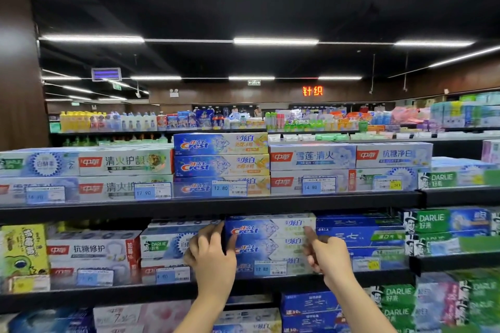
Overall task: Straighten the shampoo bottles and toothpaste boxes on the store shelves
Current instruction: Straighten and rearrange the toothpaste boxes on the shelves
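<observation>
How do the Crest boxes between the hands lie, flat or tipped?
Flat: the Crest boxes lie stacked three high, logos facing out, left hand gripping their left end, right hand touching their front.

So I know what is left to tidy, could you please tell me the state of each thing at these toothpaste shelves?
Crest middle stack: three boxes, fronts facing out.
Left grip: holds the Crest middle stack's left end, thumb on its front.
Right grip: index finger touching that stack's right front; blurred.
Crest top stack: three boxes, squarely stacked.
Darlie box: lying flat, left of the Crest middle stack.
</observation>
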Tool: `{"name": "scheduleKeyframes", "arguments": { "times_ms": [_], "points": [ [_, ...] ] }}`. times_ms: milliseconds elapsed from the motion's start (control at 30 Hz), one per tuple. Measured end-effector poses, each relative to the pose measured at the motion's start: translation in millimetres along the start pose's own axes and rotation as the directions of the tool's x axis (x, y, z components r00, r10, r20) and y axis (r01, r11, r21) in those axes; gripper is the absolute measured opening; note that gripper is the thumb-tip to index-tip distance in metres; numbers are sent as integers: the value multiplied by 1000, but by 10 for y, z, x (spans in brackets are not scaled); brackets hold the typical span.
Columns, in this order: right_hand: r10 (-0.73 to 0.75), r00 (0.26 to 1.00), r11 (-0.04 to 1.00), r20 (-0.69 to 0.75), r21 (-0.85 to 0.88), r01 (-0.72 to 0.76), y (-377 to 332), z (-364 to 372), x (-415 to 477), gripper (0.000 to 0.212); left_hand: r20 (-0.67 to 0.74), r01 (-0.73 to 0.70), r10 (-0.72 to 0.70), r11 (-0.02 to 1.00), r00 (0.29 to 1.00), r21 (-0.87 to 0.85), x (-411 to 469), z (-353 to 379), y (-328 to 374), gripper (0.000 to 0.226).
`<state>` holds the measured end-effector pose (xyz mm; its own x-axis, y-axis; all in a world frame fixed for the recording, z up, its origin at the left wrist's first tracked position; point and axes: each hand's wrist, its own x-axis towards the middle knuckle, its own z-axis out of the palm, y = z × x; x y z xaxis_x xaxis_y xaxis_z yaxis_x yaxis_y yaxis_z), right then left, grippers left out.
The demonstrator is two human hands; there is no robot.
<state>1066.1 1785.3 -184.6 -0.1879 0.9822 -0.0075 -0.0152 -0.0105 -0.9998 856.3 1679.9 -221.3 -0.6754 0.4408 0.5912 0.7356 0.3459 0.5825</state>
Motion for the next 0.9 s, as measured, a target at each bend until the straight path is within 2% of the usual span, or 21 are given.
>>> {"name": "scheduleKeyframes", "arguments": {
  "times_ms": [100, 233, 300, 400, 467, 567, 667, 733, 767, 833, 900],
  "points": [
    [18, 1000, 999, 0, -30, -18, 5, 2, 3, 47, -47, -12, 12, 1000, 999, 5, -6, 16, -1, 44],
    [18, 1000, 997, 14, -72, -17, -15, 27, -39, 45, -17, 7, -7, 1000, 1000, -8, 8, -4, 22, 42],
    [-6, 1000, 994, 9, -109, 7, -73, 47, -92, 42, -94, -41, 39, 999, 995, -19, -5, -25, 18, 34],
    [-198, 979, 950, 56, -234, 205, -278, 146, -305, 43, -368, -280, 220, 953, 903, -119, -32, -215, 60, 24],
    [-339, 933, 895, 123, -262, 360, -532, 256, -510, 43, -431, -390, 306, 913, 849, -122, 22, -421, 153, 30],
    [-523, 834, 808, 174, -210, 551, -984, 426, -715, 37, -477, -426, 328, 897, 816, -113, 267, -752, 257, 31],
    [-641, 751, 722, 161, -207, 661, -1403, 606, -721, 18, -507, -429, 364, 903, 781, -11, 679, -1096, 324, 38],
    [-723, 683, 637, 107, -280, 718, -1655, 707, -613, 16, -473, -359, 344, 931, 811, 61, 957, -1290, 349, 50],
    [-743, 663, 600, 93, -349, 720, -1764, 744, -540, 28, -437, -302, 306, 950, 846, 80, 1092, -1365, 354, 57],
    [-700, 708, 593, 93, -478, 648, -1936, 817, -369, 58, -337, -185, 212, 977, 917, 111, 1327, -1486, 362, 70],
    [-618, 775, 607, 129, -548, 575, -2029, 887, -287, 64, -243, -119, 156, 980, 957, 159, 1481, -1544, 373, 77]
  ]
}}
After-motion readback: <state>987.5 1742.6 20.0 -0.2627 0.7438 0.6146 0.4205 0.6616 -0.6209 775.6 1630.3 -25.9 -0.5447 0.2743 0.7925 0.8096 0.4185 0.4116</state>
